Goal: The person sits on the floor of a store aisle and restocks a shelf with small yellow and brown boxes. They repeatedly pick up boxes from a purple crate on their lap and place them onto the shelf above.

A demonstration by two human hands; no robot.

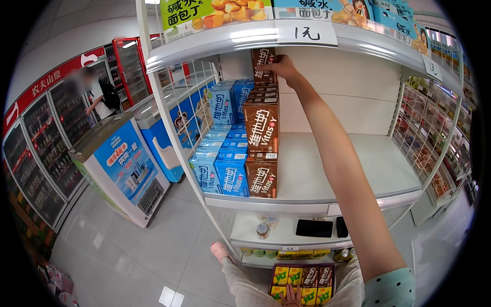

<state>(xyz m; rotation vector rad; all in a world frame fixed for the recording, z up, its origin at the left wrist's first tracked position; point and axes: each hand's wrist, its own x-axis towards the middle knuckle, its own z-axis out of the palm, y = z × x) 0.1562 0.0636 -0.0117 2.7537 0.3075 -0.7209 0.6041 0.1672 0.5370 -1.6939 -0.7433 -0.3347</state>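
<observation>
My right hand (284,69) reaches to the back of the white shelf. Its thumb and fingers close on a brown drink carton (263,58) above a row of brown cartons. That row has stacked brown cartons (262,128) at its front; to its left stand blue cartons (232,174) and lighter blue cartons (205,173). Low at the front edge of the picture, my left hand (291,297) spreads its fingers over a box of yellow and brown cartons (309,276). Only part of that hand shows.
A metal mesh side panel (192,112) bounds the shelf on the left. Bread packages (217,15) sit above. On the lower shelf lie a black phone (314,228) and a small jar (262,231). Freezers (123,163) stand left; a person (99,97) is beyond them.
</observation>
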